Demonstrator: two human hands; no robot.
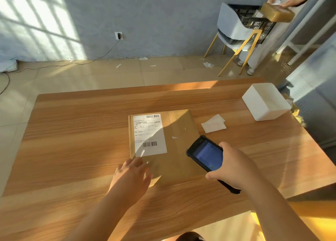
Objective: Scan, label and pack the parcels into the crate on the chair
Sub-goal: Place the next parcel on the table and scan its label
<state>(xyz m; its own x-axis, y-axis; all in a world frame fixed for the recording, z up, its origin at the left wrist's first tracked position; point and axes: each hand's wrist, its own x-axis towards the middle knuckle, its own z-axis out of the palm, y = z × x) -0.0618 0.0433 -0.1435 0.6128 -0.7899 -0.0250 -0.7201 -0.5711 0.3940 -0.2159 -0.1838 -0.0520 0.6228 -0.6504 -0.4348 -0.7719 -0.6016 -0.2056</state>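
A flat brown parcel [174, 131] with a white label [150, 134] is laid on the counter [72, 140]; its near corner is touched by the left hand [131, 177], fingers spread wide; a dark scanner [205, 154] is gripped in the right hand [234, 166] over the parcel's right side; paper slips [213, 125] and a white box [267, 104] are set further right; the crate [249, 20] on the chair [231, 24] is partly hidden by another person's parcel [278, 13].

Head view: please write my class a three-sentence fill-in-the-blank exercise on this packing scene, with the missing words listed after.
The right hand holds the ____.
The label is stuck on the ____.
The crate sits on a ____.
Missing words: scanner; parcel; chair.
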